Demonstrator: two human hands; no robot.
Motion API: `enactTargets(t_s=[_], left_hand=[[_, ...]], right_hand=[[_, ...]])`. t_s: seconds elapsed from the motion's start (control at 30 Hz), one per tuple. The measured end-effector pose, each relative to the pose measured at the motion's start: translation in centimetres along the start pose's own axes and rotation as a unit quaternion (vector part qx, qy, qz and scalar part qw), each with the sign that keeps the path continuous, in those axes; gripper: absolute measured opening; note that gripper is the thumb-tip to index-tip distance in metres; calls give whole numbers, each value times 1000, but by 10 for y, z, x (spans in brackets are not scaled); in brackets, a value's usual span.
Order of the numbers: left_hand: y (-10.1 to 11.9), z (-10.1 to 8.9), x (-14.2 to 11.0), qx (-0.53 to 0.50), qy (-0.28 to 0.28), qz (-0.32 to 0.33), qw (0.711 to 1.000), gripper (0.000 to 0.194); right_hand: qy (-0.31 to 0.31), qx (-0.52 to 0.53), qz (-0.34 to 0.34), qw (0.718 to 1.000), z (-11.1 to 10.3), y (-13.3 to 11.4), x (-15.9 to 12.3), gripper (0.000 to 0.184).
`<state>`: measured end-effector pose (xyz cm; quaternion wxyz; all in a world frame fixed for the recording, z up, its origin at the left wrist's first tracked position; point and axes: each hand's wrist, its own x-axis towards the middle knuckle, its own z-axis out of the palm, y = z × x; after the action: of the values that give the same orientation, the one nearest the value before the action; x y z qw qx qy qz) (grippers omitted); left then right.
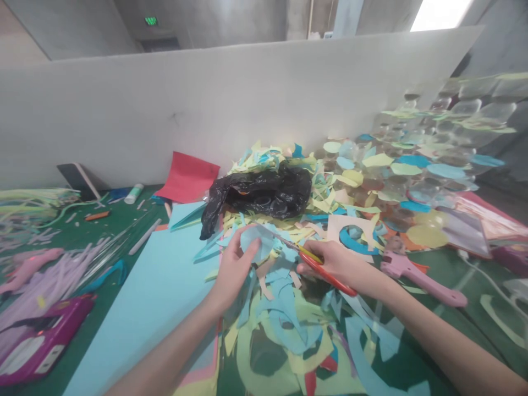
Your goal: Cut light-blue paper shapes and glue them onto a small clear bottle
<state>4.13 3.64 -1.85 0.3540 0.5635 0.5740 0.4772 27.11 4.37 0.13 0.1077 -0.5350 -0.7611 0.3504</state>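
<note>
— So, where is the light blue paper piece [256, 242]?

— Between the two hands, just above the heap of paper scraps [289, 324]. The left hand [233, 269] pinches it at its near edge, thumb on top, fingers curled under.

— How would it handle?

— Thin, light and floppy, I'd judge. It will sag or tear if held far from the cut, so the best hold looks to be close to the blades, at the edge, much as it is gripped now.

— And the right hand [336, 264]?

— Closed through the red handles of the scissors [307, 258]. The blades point left toward the other hand and reach the paper; I cannot tell how wide they are parted.

— What lies around them?

— Beyond the hands, a crumpled black plastic bag [262, 195]. Left of the left hand, a large light blue sheet [157, 297]. Just right of the right hand, a pink tool [421, 278] on the green table [466, 275].
</note>
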Motion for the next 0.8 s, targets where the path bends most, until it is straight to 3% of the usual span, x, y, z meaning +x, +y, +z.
enactTargets(t_s=[0.13, 0.33, 0.6, 0.8], left_hand=[[-1, -1, 2, -22, 21, 6, 1000, 37], [1, -1, 1, -4, -5, 10, 1000, 36], [6, -1, 0, 3, -16, -17, 1000, 43], [5, 0, -1, 3, 15, -66, 998, 57]], right_hand=[[-15, -2, 10, 1000, -2, -4, -2, 47], [-46, 28, 10, 999, -3, -5, -5, 44], [-3, -9, 20, 1000, -1, -6, -1, 48], [21, -18, -2, 1000, 5, 1, 4, 51]])
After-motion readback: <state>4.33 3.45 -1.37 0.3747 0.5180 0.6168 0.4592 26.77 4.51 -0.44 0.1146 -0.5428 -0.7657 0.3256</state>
